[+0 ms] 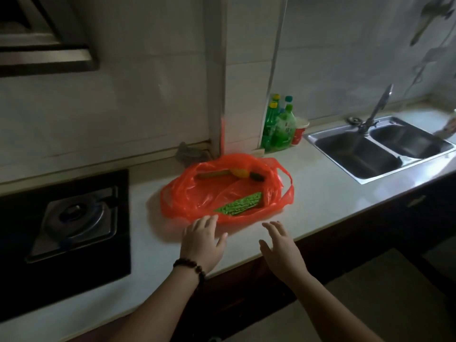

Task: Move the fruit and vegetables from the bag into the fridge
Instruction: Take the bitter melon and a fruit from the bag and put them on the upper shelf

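Two hands, near: left hand (202, 239) and right hand (280, 245), both spread flat and empty above the counter (320, 193). Beyond them, one red bag (197, 193) lies open holding four items: gourd (238, 204) nearest; cucumber (214, 174), mango (240, 172), dark vegetable (256, 176) farther.

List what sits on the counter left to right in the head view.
Stove → red bag → green bottles → red cup → sink.
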